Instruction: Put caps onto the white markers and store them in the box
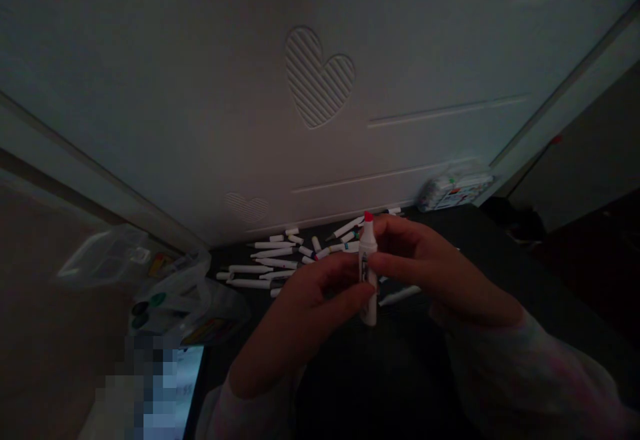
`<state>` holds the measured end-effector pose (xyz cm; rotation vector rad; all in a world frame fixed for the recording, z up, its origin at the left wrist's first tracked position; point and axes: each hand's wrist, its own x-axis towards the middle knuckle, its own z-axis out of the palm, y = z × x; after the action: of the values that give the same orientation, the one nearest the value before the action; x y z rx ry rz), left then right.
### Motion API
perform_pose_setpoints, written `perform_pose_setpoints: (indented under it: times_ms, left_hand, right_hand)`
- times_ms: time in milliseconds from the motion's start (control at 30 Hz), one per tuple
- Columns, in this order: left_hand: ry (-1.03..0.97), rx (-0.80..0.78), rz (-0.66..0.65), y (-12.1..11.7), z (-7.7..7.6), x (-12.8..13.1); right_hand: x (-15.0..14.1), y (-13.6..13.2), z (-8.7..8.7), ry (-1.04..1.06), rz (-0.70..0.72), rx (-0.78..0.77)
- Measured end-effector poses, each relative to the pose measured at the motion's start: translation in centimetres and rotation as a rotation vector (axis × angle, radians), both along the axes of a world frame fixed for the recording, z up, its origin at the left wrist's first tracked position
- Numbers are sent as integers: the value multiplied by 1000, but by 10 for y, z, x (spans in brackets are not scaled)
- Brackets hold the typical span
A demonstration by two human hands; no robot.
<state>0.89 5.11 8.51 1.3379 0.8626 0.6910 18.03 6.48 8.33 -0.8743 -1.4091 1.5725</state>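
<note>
A white marker (369, 310) with a bare red tip stands nearly upright between my hands, its tip pointing up. My left hand (320, 300) pinches its lower barrel between thumb and fingers. Higher up, my right hand (415, 253) has its thumb and fingers closed around the barrel just below the tip. Behind my hands, several white markers (273, 252) lie scattered on a dark surface, some uncapped, with loose caps (293, 231) among them. One more white marker (403, 295) lies under my right hand, partly hidden.
A clear plastic bag (193, 300) holding bottles with dark and green caps stands at the left. Below it is a lit screen (187, 383). A wrapped white pack (457, 190) rests at the back right, against a white panel (425, 47) with an embossed heart.
</note>
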Motion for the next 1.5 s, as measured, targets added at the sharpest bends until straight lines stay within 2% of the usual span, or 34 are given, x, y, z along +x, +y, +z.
perform_pose_setpoints:
  times_ms: [133,433,567,700,800,1000,1133,1200,1267,1500]
  left_hand:
    - [-46,-47,18,-1,1,-2]
    - [-139,-125,49,-3,2,-1]
    - [-190,-134,183,-2,3,-7]
    - [-235,-96,417,3,5,-19]
    - [-336,-83,469,9,5,-27]
    - [-516,-8,555,12,7,-26]
    - [-511,-10,600,11,8,-27]
    - [-511,6,621,11,8,-28]
    - [-532,36,640,10,9,-29]
    - [-579,67,666,8,10,-36]
  right_hand:
    - [0,1,2,25,-7,63]
    - [1,1,0,-36,-48,88]
    - [10,4,3,-116,-166,123]
    - [27,10,6,-90,-370,26]
    - [37,14,6,-107,-494,58]
    - [44,20,5,-301,-509,139]
    - [51,33,-1,-640,-425,237]
    - [57,42,-8,-897,-303,255]
    - [63,51,-17,-1228,-148,197]
    - [66,74,-55,-1488,140,-17]
